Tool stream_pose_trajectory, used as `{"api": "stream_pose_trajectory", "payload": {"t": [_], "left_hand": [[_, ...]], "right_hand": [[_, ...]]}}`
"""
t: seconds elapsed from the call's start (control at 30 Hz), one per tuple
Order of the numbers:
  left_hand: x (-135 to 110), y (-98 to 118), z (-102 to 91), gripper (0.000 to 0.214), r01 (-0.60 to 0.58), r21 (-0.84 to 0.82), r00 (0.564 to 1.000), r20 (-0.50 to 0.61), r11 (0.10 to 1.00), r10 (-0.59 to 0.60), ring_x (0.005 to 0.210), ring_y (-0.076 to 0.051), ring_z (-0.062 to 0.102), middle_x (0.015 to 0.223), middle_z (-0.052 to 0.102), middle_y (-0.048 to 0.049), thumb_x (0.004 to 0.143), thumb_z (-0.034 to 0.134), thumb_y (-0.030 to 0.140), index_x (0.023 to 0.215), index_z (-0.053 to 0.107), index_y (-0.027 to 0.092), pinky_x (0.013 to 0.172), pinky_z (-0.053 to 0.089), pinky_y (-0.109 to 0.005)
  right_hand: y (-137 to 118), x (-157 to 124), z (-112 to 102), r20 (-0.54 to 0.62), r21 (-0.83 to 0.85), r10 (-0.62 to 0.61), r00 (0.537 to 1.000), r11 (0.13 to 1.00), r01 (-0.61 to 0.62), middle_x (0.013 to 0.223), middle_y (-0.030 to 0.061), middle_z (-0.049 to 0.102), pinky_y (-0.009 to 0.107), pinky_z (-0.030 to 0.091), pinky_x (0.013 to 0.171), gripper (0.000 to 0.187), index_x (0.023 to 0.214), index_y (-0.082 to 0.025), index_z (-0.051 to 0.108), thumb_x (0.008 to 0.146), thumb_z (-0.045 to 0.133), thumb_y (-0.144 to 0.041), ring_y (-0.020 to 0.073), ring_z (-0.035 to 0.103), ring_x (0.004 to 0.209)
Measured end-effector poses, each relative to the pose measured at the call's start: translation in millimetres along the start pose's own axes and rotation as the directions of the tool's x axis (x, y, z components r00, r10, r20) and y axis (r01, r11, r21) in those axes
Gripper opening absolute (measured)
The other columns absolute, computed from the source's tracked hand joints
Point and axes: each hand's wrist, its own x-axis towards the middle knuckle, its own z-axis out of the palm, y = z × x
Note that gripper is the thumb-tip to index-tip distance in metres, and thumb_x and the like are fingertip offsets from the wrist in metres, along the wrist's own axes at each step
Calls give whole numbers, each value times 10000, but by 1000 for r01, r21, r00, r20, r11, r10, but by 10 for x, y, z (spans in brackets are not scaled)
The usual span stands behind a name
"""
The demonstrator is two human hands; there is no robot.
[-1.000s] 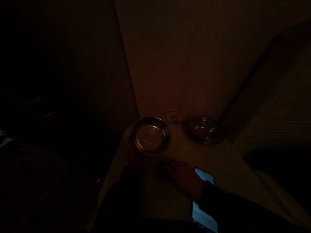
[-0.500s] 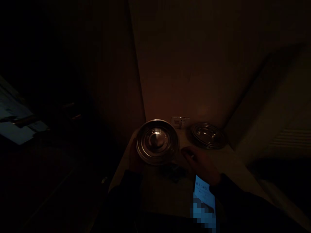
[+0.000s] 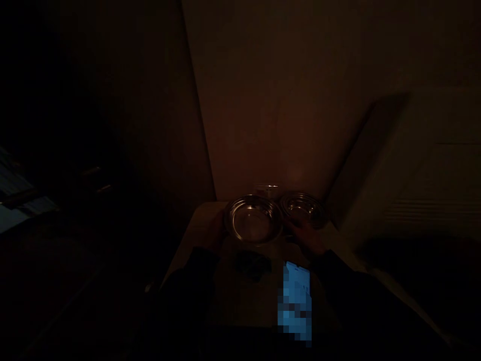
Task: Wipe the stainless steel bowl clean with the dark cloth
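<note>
The scene is very dark. My left hand (image 3: 217, 231) grips the left rim of a round steel plate (image 3: 254, 220), held a little above a pale table (image 3: 195, 225). My right hand (image 3: 307, 234) reaches forward between that plate and a stack of steel plates (image 3: 303, 207) at the table's back, close to both; its fingers are too dark to read. A small dark object (image 3: 252, 263) lies on the table just below the held plate.
A lit phone (image 3: 296, 296) lies on the table near my right forearm. A small shiny object (image 3: 267, 189) stands at the wall behind the plates. A pale bulky form (image 3: 424, 170) fills the right side. The left of the room is almost black.
The held plate has moved right and back toward the stack, and now shows its hollow side instead of its underside. My right hand has gone from the table near the phone up to the stack.
</note>
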Motion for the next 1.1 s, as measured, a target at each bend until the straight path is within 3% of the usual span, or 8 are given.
{"api": "stream_pose_trajectory", "payload": {"t": [0.17, 0.33, 0.5, 0.67, 0.8, 0.93, 1.1], "left_hand": [[201, -62, 4, 240, 77, 111, 983, 157, 991, -94, 980, -262, 664, 1009, 742, -96, 801, 546, 298, 894, 731, 178, 822, 520, -341], [333, -120, 62, 227, 126, 192, 969, 186, 973, -162, 1075, -301, 622, 1001, 745, -112, 747, 602, 287, 863, 737, 147, 927, 466, -375], [429, -226, 137, 342, 209, 157, 961, 152, 965, -233, 1009, -291, 657, 1053, 729, -152, 765, 578, 359, 955, 698, 101, 832, 514, -374], [550, -358, 161, 335, 247, 140, 957, 119, 959, -264, 1007, -275, 665, 1076, 723, -150, 723, 628, 363, 944, 695, 120, 811, 528, -350], [623, -411, 126, 366, 268, 174, 953, 94, 948, -287, 997, -281, 668, 1070, 724, -154, 690, 657, 390, 927, 702, 116, 827, 524, -365], [645, -387, 61, 368, 256, 214, 953, 106, 943, -283, 996, -284, 667, 1033, 740, -133, 656, 676, 407, 892, 721, 129, 833, 524, -369], [689, -379, 0, 332, 235, 298, 954, 111, 925, -278, 1041, -309, 650, 1023, 746, -121, 606, 704, 396, 823, 743, 148, 871, 507, -381]], "right_hand": [[158, 214, -100, -42, 1, 32, 999, 999, -32, 632, 44, 653, 201, 468, 447, 252, 729, -147, 669, 786, 591, -380, 125, 605, 537], [362, 370, -156, -47, -41, 18, 999, 999, -20, 658, 59, 690, 220, 491, 475, 277, 745, -151, 706, 785, 594, -402, 154, 637, 581], [491, 457, -192, 22, -114, -7, 1000, 993, 9, 651, 51, 701, 260, 513, 507, 250, 772, -161, 732, 767, 590, -366, 171, 640, 569], [548, 533, -170, 47, -174, -88, 995, 980, 95, 785, 67, 739, 362, 556, 752, 235, 823, -168, 743, 751, 555, -290, 238, 689, 818], [576, 542, -138, 26, -210, -183, 983, 960, 185, 1008, 85, 739, 432, 480, 955, 294, 953, -180, 733, 767, 522, -268, 262, 650, 1031], [625, 534, -111, 7, -251, -243, 970, 938, 237, 1167, 103, 693, 464, 428, 1015, 342, 1058, -179, 708, 789, 517, -270, 273, 613, 1112], [666, 541, -107, 2, -295, -258, 966, 923, 247, 1210, 114, 672, 479, 424, 1018, 394, 1158, -177, 666, 814, 493, -258, 280, 604, 1135]]}}
